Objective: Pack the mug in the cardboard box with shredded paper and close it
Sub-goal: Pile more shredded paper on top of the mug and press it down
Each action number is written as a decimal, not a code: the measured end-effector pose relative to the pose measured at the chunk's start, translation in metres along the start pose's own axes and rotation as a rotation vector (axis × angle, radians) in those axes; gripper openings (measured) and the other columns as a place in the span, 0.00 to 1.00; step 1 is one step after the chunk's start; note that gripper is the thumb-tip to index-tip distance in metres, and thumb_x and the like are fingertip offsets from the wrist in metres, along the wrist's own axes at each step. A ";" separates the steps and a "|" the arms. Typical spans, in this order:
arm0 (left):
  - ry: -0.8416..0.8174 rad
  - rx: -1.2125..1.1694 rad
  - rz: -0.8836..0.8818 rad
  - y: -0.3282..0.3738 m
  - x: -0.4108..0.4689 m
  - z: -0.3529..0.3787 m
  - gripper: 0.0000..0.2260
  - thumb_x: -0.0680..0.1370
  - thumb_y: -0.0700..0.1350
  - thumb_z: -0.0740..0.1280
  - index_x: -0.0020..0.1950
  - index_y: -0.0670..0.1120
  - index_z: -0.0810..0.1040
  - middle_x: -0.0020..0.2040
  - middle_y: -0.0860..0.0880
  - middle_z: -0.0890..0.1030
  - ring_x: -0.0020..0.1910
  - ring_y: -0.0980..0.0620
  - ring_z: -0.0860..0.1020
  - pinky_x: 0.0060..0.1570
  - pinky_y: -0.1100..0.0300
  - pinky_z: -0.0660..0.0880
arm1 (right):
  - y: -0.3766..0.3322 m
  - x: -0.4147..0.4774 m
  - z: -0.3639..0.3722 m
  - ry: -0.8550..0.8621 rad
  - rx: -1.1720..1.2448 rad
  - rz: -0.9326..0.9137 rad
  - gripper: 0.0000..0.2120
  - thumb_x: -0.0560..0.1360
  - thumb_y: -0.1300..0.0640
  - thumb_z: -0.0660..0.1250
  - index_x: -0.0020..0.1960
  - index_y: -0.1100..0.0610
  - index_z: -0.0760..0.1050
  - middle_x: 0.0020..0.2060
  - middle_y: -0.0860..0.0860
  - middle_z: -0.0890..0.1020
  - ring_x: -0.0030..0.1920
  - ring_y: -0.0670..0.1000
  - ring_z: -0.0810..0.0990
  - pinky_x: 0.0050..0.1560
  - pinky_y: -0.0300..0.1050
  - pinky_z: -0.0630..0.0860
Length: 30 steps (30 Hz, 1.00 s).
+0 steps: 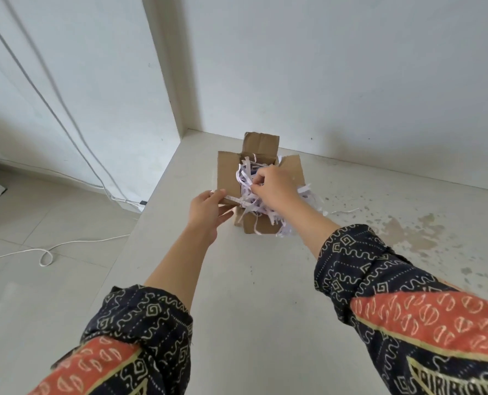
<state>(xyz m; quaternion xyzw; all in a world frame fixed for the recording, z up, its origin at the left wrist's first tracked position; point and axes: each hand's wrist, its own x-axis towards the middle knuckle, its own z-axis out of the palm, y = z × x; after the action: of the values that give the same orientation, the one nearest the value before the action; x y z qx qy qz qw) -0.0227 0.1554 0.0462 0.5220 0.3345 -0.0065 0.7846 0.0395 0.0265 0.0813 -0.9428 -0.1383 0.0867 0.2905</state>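
— Two hands on it at once? Worth noting how, taking the cardboard box [258, 192] as the landmark.

— Left of the box first: left hand [208, 212] at the near left corner, thumb and fingers pinched on the left flap's edge along with a strip of paper. Good for steadying; best kept light so the flap stays folded out and the mouth wide.

— And over the box?

— Right hand [271, 186] above the opening, fingers curled shut on a clump of shredded paper [247, 195]. Should press down into the gaps, not drag sideways.

— Mug?

— Cannot see it. Probably buried inside the box under the shreds; no more than a dark glimpse among the strips, too small to tell.

— Right of the box?

— More loose shreds spilling over the right flap and down the front wall, a few stray strips lying on the counter [265, 280] just beside it. Worth gathering these in and tucking them below the rim before folding any flap, otherwise trapped strips likely to hold the flaps up. Far flap standing upright, none closed yet.
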 end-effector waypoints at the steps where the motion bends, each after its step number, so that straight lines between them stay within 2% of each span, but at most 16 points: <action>1: -0.009 -0.001 0.000 -0.001 0.004 0.006 0.06 0.79 0.37 0.63 0.42 0.40 0.74 0.39 0.43 0.78 0.40 0.45 0.81 0.50 0.50 0.80 | 0.002 0.000 -0.003 0.014 -0.015 0.000 0.04 0.74 0.63 0.65 0.42 0.59 0.78 0.44 0.53 0.82 0.41 0.49 0.74 0.44 0.43 0.69; 4: -0.068 0.000 -0.013 -0.007 0.012 0.020 0.07 0.81 0.38 0.61 0.42 0.39 0.73 0.40 0.43 0.77 0.41 0.43 0.80 0.51 0.50 0.79 | 0.015 -0.001 -0.012 0.024 -0.039 0.011 0.04 0.74 0.61 0.65 0.42 0.60 0.78 0.43 0.54 0.83 0.40 0.49 0.74 0.41 0.42 0.67; 6: -0.088 0.021 -0.011 -0.008 0.016 0.025 0.08 0.81 0.39 0.61 0.42 0.39 0.72 0.41 0.43 0.78 0.42 0.43 0.81 0.49 0.52 0.80 | 0.023 0.001 -0.019 -0.030 -0.049 -0.001 0.09 0.75 0.54 0.66 0.44 0.60 0.79 0.42 0.54 0.82 0.41 0.52 0.76 0.43 0.45 0.70; 7: -0.086 0.029 -0.004 -0.008 0.018 0.026 0.09 0.81 0.39 0.61 0.42 0.39 0.72 0.41 0.43 0.78 0.41 0.43 0.81 0.48 0.53 0.80 | 0.027 0.002 -0.022 -0.072 -0.056 -0.021 0.12 0.74 0.50 0.66 0.47 0.59 0.79 0.44 0.53 0.81 0.45 0.52 0.77 0.46 0.47 0.72; 9: -0.077 0.042 0.011 -0.006 0.021 0.026 0.09 0.81 0.40 0.60 0.41 0.39 0.72 0.40 0.43 0.78 0.40 0.44 0.80 0.46 0.55 0.81 | 0.031 0.002 -0.024 -0.170 -0.077 -0.082 0.15 0.73 0.47 0.67 0.53 0.57 0.79 0.55 0.51 0.78 0.53 0.51 0.75 0.54 0.50 0.72; 12: -0.102 0.104 0.033 -0.003 0.021 0.021 0.05 0.79 0.41 0.64 0.47 0.39 0.73 0.42 0.42 0.79 0.41 0.45 0.81 0.44 0.55 0.82 | 0.035 -0.002 -0.013 -0.250 -0.123 -0.145 0.18 0.73 0.49 0.69 0.55 0.60 0.77 0.61 0.48 0.73 0.54 0.48 0.75 0.52 0.45 0.72; 14: -0.153 0.126 0.037 -0.003 0.018 0.015 0.06 0.77 0.40 0.68 0.49 0.40 0.73 0.44 0.42 0.80 0.42 0.45 0.82 0.47 0.54 0.81 | 0.037 0.002 -0.008 -0.287 -0.096 -0.125 0.17 0.72 0.50 0.70 0.56 0.59 0.75 0.59 0.50 0.76 0.53 0.50 0.77 0.48 0.44 0.71; 16: -0.209 0.091 0.031 -0.005 0.017 0.009 0.07 0.76 0.39 0.69 0.50 0.40 0.73 0.46 0.41 0.81 0.44 0.45 0.82 0.50 0.52 0.81 | 0.031 0.010 -0.014 -0.395 -0.079 -0.086 0.17 0.74 0.52 0.69 0.60 0.58 0.72 0.55 0.55 0.77 0.52 0.54 0.77 0.47 0.45 0.70; 18: -0.233 0.051 0.012 -0.006 0.018 0.004 0.08 0.75 0.37 0.70 0.53 0.39 0.75 0.49 0.41 0.81 0.46 0.45 0.83 0.52 0.52 0.80 | 0.024 0.021 -0.023 -0.560 -0.145 -0.026 0.19 0.77 0.53 0.63 0.66 0.58 0.67 0.57 0.55 0.72 0.57 0.56 0.73 0.49 0.46 0.66; 20: -0.235 0.032 -0.003 -0.007 0.021 0.002 0.09 0.75 0.37 0.70 0.53 0.39 0.75 0.49 0.41 0.82 0.48 0.44 0.82 0.55 0.50 0.79 | 0.016 0.028 -0.030 -0.685 -0.294 -0.009 0.18 0.80 0.54 0.57 0.68 0.59 0.66 0.60 0.54 0.67 0.63 0.57 0.64 0.56 0.47 0.60; 23: -0.225 0.005 -0.013 -0.009 0.022 0.001 0.07 0.74 0.37 0.71 0.47 0.41 0.74 0.47 0.42 0.81 0.48 0.44 0.82 0.56 0.50 0.78 | 0.015 0.037 -0.032 -0.722 -0.479 -0.067 0.17 0.80 0.55 0.56 0.68 0.50 0.69 0.70 0.52 0.60 0.69 0.59 0.55 0.69 0.55 0.56; 26: -0.228 -0.001 -0.022 -0.006 0.022 0.001 0.08 0.74 0.37 0.71 0.47 0.42 0.74 0.47 0.42 0.81 0.48 0.44 0.82 0.53 0.52 0.80 | 0.012 0.038 -0.034 -0.734 -0.631 -0.093 0.18 0.79 0.57 0.53 0.62 0.40 0.71 0.63 0.51 0.62 0.66 0.58 0.55 0.68 0.57 0.58; 28: -0.239 0.011 -0.026 -0.003 0.021 0.001 0.07 0.74 0.37 0.71 0.44 0.41 0.74 0.45 0.42 0.81 0.45 0.46 0.83 0.50 0.54 0.81 | 0.010 0.037 -0.030 -0.687 -0.681 -0.051 0.21 0.78 0.60 0.54 0.66 0.40 0.66 0.62 0.51 0.60 0.67 0.60 0.55 0.66 0.58 0.59; 30: -0.244 0.012 -0.026 0.000 0.019 0.002 0.07 0.74 0.36 0.71 0.41 0.42 0.73 0.43 0.43 0.82 0.41 0.47 0.83 0.48 0.55 0.81 | 0.008 0.036 -0.023 -0.642 -0.706 -0.020 0.25 0.77 0.62 0.56 0.71 0.44 0.61 0.70 0.51 0.55 0.71 0.62 0.51 0.69 0.60 0.57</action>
<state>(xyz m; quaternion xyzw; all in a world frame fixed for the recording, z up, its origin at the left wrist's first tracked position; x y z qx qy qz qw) -0.0074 0.1602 0.0363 0.5176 0.2432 -0.0823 0.8162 0.0809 0.0198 0.0926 -0.9081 -0.2511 0.3185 -0.1041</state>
